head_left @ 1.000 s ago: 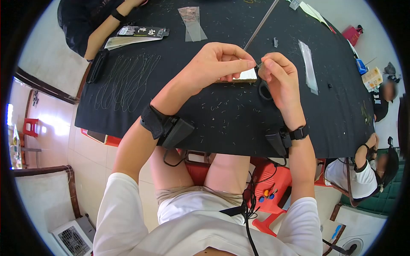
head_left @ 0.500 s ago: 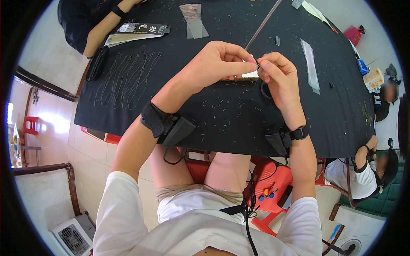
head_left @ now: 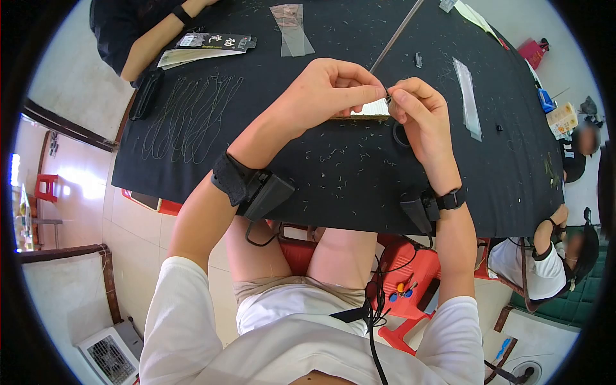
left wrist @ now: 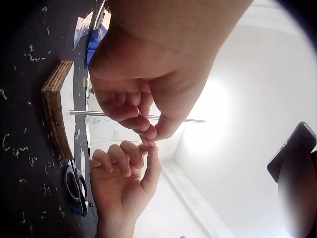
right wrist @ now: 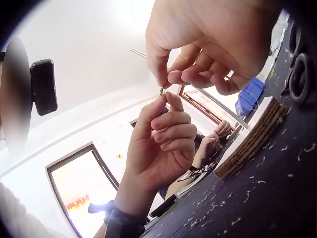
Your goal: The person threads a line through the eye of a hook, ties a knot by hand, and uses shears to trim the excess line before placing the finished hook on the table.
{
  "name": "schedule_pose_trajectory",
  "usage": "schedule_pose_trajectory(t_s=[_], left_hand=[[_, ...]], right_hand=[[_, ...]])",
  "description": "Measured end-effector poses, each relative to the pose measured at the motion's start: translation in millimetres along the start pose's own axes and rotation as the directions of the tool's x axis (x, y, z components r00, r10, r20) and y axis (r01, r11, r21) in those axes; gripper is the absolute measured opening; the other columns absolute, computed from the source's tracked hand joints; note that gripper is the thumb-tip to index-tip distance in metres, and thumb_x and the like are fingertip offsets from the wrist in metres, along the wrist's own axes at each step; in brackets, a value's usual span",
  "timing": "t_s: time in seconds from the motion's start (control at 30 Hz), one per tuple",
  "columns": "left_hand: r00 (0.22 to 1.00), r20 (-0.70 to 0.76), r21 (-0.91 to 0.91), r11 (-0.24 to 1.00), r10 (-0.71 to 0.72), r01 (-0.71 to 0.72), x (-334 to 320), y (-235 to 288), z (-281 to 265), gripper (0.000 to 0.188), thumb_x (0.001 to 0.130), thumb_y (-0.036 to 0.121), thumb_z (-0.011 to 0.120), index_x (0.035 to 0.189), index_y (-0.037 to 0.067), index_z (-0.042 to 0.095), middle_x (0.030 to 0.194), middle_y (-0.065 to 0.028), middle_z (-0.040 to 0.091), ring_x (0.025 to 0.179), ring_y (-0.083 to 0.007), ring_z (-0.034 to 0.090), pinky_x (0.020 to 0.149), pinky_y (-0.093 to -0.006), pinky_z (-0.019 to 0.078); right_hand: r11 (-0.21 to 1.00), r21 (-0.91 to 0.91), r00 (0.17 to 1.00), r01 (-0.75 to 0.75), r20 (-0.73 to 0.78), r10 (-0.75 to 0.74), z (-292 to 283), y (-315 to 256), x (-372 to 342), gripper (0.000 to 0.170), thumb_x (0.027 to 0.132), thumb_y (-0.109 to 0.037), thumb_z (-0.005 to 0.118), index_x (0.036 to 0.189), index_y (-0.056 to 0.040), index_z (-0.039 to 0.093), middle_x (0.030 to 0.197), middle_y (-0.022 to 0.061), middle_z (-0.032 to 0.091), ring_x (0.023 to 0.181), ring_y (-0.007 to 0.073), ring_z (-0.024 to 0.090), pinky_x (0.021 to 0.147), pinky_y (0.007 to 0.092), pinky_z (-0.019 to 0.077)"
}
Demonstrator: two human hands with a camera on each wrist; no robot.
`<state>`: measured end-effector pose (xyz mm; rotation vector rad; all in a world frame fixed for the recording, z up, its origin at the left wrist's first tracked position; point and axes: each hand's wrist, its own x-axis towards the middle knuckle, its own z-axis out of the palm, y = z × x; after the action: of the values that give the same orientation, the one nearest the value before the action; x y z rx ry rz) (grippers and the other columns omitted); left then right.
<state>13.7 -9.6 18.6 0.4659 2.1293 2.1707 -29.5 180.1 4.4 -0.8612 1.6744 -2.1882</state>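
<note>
My left hand (head_left: 327,96) and right hand (head_left: 423,119) meet fingertip to fingertip over the table. Between the thumb and forefinger tips of both is pinched a small shiny loop (right wrist: 162,91), dark and silvery; its kind is too small to make out. Below the hands sits a board (left wrist: 58,111) with a white top and brown layered edges. A thin metal rod (head_left: 396,37) rises from it. Black-handled scissors (left wrist: 74,186) lie beside the board, partly hidden by my right hand in the head view.
Several thin line loops (head_left: 192,119) lie spread at the left, near a black packet (head_left: 215,42). Clear plastic sleeves (head_left: 467,99) lie to the right, another (head_left: 292,32) at the back. Small clippings litter the black tablecloth (head_left: 308,205). Another person's arm (head_left: 151,48) rests at the back left.
Both hands stay at nearly the same place, fingertips together. The left hand has shifted up slightly, and the fine strand visible at the fingertips earlier now shows as a small dark loop.
</note>
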Motion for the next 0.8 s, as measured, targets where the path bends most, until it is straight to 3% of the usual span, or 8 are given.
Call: schedule_pose_trajectory(t_s=[0.2, 0.8], left_hand=[[1.0, -0.008, -0.022, 1.0, -0.014, 0.013, 0.1, 0.9, -0.8, 0.02, 0.079, 0.02, 0.063, 0.088, 0.002, 0.064, 0.063, 0.0023, 0.054, 0.055, -0.002, 0.046, 0.048, -0.0154, 0.0344], [1.0, 0.029, -0.001, 1.0, -0.008, 0.008, -0.4, 1.0, 0.4, 0.024, 0.081, 0.026, 0.063, 0.091, 0.004, 0.065, 0.058, 0.004, 0.05, 0.052, -0.0022, 0.044, 0.047, -0.0163, 0.0317]], right_hand=[[1.0, -0.014, 1.0, 0.002, -0.001, -0.002, 0.6, -0.1, -0.1, 0.013, 0.082, -0.013, 0.062, 0.09, -0.0022, 0.063, 0.072, 0.0005, 0.06, 0.06, 0.0039, 0.046, 0.054, 0.0186, 0.0343], [1.0, -0.028, 1.0, 0.002, -0.018, -0.003, 0.6, 0.0, 0.1, 0.015, 0.082, -0.013, 0.062, 0.093, -0.0015, 0.064, 0.069, -0.0003, 0.058, 0.06, 0.0035, 0.046, 0.053, 0.0182, 0.0338]])
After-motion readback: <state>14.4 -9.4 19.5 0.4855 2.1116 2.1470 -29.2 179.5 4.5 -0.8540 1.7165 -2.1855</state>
